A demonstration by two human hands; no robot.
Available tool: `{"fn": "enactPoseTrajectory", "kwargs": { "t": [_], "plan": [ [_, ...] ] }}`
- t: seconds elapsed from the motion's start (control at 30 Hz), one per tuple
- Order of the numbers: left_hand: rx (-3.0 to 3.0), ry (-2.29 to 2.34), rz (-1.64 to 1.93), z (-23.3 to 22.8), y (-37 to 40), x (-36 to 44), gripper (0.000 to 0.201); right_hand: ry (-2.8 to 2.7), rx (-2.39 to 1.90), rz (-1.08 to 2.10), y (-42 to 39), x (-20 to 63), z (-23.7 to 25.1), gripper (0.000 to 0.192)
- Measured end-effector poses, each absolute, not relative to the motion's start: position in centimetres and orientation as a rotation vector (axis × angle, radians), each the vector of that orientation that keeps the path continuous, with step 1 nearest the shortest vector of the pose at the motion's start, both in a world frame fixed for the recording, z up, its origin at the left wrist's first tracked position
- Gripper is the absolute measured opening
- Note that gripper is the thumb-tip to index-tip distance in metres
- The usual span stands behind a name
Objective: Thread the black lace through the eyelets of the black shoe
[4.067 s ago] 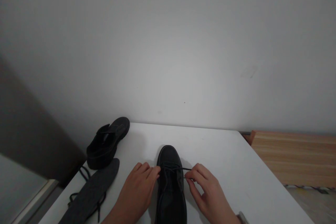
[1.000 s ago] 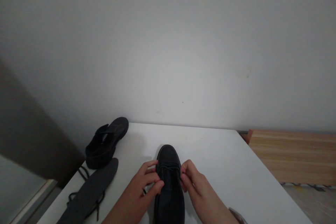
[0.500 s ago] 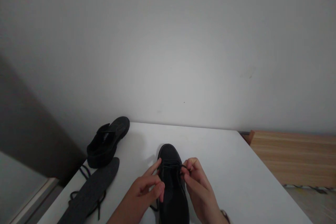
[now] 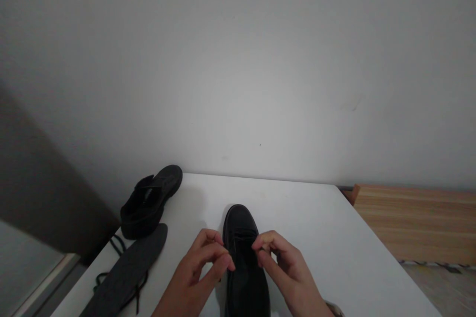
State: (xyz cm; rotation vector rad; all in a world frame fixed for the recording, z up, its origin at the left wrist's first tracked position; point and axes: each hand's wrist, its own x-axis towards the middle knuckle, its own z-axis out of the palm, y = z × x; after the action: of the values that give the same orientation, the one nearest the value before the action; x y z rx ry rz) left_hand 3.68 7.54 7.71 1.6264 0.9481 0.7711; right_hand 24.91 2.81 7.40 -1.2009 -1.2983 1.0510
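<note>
A black shoe (image 4: pixel 241 219) stands on the white table, toe toward the wall, its opening facing me. My left hand (image 4: pixel 204 262) is at the left edge of the opening, thumb and index finger pinched together; what lies between them is too dark to make out. At the right edge of the opening, beside the eyelets, my right hand (image 4: pixel 284 265) has thumb and index finger closed on a black shoelace, mostly hidden by the fingertips. One lace row (image 4: pixel 244 234) crosses the front of the shoe.
Another black shoe (image 4: pixel 143 215) sits at the table's far left by the wall. A dark grey insole (image 4: pixel 128 270) lies in front of it, over a loose black shoelace (image 4: pixel 137 297). The white table (image 4: pixel 297 203) meets the wall; a wooden board (image 4: pixel 412 223) is at the right.
My left hand's raised index finger has come off the shoe's side and curled into the pinch. My right fingers have dropped slightly toward me along the shoe's right edge.
</note>
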Motion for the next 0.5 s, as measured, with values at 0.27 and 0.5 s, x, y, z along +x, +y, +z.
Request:
{"fn": "enactPoseTrajectory", "kwargs": {
  "t": [0.27, 0.5],
  "plan": [
    [1.595, 0.705, 0.782, 9.6, 6.6, 5.5, 0.040, -1.555, -1.044, 0.912, 1.5, 24.8, 11.4, 0.019],
    [1.799, 0.537, 0.806, 10.5, 6.8, 6.2, 0.046, -1.524, -1.033, 0.793, 1.3, 25.1, 11.3, 0.020]
  ]
}}
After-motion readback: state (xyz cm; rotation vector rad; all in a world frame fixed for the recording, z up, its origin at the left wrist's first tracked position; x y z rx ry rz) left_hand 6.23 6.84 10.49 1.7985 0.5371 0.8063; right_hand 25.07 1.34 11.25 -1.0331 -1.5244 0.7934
